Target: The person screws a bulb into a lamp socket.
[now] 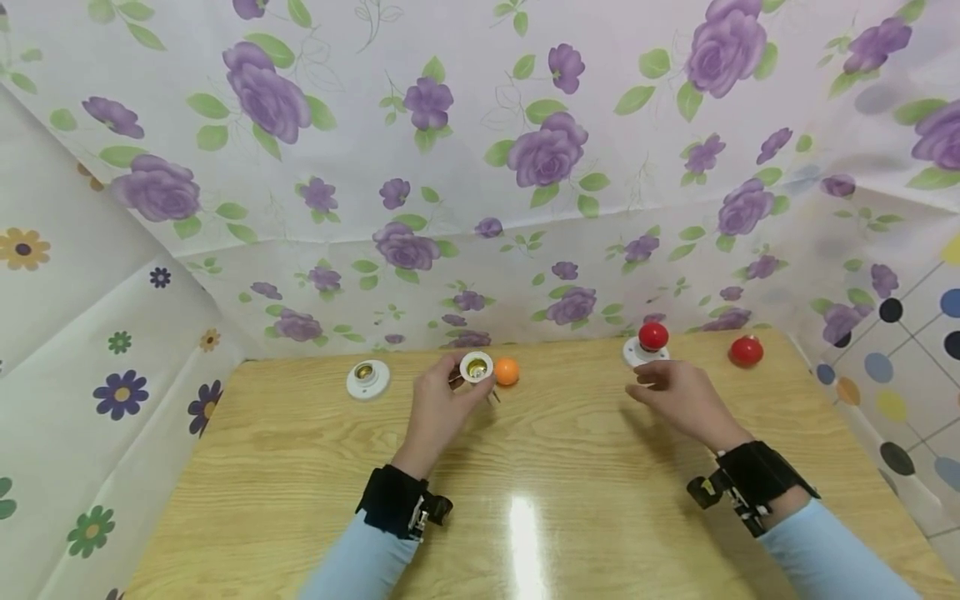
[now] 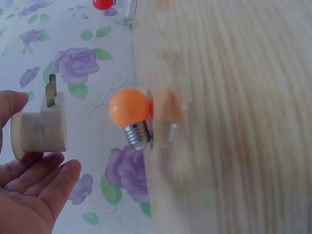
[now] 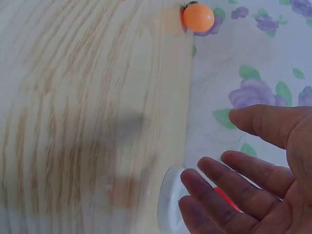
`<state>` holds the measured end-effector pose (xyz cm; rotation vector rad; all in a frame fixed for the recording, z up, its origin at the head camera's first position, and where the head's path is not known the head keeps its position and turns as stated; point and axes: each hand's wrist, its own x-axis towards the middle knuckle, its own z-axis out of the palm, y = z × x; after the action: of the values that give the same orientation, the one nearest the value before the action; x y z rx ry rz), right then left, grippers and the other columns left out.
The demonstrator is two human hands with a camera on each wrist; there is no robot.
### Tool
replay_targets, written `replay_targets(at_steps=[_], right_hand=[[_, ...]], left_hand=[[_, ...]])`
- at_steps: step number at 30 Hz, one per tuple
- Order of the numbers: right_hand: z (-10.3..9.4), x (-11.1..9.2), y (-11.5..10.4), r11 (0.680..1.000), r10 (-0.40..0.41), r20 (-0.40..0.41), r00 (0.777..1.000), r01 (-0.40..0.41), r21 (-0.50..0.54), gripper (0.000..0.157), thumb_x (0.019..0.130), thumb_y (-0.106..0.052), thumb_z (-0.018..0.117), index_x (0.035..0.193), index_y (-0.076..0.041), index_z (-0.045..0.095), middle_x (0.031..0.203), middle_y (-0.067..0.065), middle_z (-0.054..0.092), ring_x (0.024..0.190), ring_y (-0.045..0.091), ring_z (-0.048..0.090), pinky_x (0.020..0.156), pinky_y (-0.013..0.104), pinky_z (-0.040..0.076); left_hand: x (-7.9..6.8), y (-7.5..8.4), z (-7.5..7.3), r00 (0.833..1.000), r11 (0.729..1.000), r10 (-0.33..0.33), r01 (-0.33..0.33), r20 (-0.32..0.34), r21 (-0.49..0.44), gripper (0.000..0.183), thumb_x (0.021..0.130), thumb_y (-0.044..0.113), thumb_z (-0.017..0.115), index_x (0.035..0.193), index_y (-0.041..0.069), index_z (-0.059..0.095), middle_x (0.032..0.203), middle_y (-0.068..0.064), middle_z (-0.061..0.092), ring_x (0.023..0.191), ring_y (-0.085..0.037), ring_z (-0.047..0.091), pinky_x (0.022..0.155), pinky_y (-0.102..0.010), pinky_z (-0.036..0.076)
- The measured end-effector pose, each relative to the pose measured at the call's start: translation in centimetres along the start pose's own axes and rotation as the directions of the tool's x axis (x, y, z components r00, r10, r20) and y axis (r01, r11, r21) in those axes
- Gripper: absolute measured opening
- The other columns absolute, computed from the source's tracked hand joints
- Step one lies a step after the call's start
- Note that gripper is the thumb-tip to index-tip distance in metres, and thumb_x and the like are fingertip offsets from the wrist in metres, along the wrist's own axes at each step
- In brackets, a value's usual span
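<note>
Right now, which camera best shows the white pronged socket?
The left wrist view: there the white pronged socket looks largest, side-on, its metal prongs clearly visible. The head view shows it smaller, held in the left hand, but reveals its gold-coloured open end. The right wrist view doesn't show it.

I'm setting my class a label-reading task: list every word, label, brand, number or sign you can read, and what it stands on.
There are none: no text is legible on the plug-in lamp socket, orange bulb, red bulbs or white lamp holders. Any markings there would be too small to read.
</note>
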<state>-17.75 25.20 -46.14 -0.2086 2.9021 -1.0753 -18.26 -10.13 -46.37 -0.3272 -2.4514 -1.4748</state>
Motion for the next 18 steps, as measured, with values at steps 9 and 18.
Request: replay_targets(at_steps=[9,18], right_hand=[[-0.9,0.2,1.4,1.0,0.016,-0.126,0.992,-0.016,0.004,0.043,0.087,-0.042,0.063,0.112,-0.007,0.063,0.102,0.004,0.064,0.09,0.018,0.06,0.07,0.031,0.05],[-3.0,0.5,2.2,1.0,-0.012,-0.366,0.93,0.007,-0.015,0.04,0.087,-0.041,0.063,0.111,-0.01,0.065,0.101,0.005,0.064,0.09,0.019,0.06,0.067,0.027,0.049]], left_hand=[[-1.2,0.4,0.9,0.997,0.999,0.029,-0.026,0.072,-0.04,0.041,0.079,0.041,0.072,0.111,0.018,0.06,0.105,0.009,0.061,0.099,-0.007,0.057,0.083,-0.031,0.047],[-1.5,0.6,1.3,0.994,0.997,0.054,-0.049,0.098,-0.053,0.043,0.08,0.039,0.072,0.114,0.016,0.059,0.108,0.008,0.061,0.101,-0.007,0.057,0.084,-0.036,0.047]])
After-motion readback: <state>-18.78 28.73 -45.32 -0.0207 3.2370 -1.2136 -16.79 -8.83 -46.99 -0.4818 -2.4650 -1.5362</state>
